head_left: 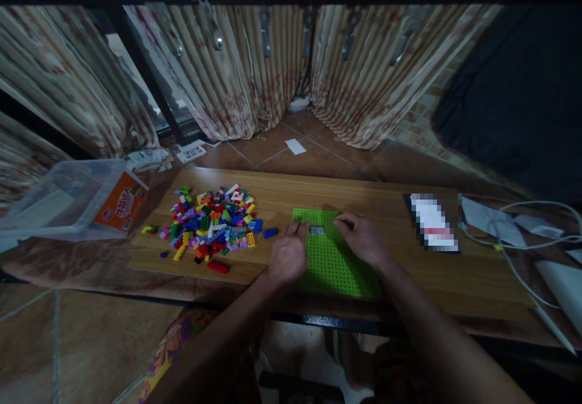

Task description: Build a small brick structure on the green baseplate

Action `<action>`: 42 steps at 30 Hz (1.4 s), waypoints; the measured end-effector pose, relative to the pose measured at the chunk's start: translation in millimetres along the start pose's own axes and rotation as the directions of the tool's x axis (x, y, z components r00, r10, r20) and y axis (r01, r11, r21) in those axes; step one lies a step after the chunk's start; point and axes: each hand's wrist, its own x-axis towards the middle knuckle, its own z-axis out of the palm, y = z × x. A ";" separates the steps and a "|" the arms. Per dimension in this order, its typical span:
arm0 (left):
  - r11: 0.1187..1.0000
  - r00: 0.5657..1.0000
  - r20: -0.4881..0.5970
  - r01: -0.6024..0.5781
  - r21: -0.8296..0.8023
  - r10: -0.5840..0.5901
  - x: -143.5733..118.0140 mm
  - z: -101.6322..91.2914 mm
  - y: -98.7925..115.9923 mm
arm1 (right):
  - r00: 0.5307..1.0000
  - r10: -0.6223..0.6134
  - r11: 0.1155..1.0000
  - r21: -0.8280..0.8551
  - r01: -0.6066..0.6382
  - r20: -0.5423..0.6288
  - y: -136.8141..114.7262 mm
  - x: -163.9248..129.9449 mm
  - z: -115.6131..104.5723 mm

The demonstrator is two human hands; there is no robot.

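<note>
both hands over green baseplate [334, 258] on wooden bench [409, 258]. left hand [288, 257] resting at baseplate's 9 o'clock edge, fingers curled narrow, fingertips just beside a small grey brick [317, 230]; cannot tell if actually pinching it. right hand [361, 238] at plate's 1 o'clock area, fingers bent in, tips pointing toward same grey brick from its 3 o'clock side; nothing clearly held, grip hidden by knuckles. grey brick sitting on plate near its 12 o'clock edge, between the two hands.

judged step: seating grey brick on studs. to do well: steady plate with left hand flat at the edge, line brick edges square to stud rows, press straight down with a fingertip, no tilt. risk: plate sliding on smooth bench, brick going on skewed.

loose brick pile [211, 222] at 9 o'clock of plate, mixed colours, well apart from hands; blue brick [270, 233] nearest left hand, red brick [217, 267] at pile's 6 o'clock.

writing: clear plastic tub [68, 201] at far 9 o'clock, tipped on side, orange label [122, 201] with white lettering, too small and blurred to read. flat item [433, 222] at 3 o'clock pixelated, unreadable. printed papers [191, 152] on floor at 11 o'clock, text not legible. white cable [527, 240] and white device [561, 286] at far 3 o'clock, no brand visible. striped curtains [236, 70] at 12 o'clock.
</note>
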 end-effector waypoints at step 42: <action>0.971 0.969 -0.147 0.175 -0.161 -0.199 -18.6 -88.7 -78.4 | 0.986 0.162 0.946 -0.291 -0.144 0.038 -10.3 -3.0 9.8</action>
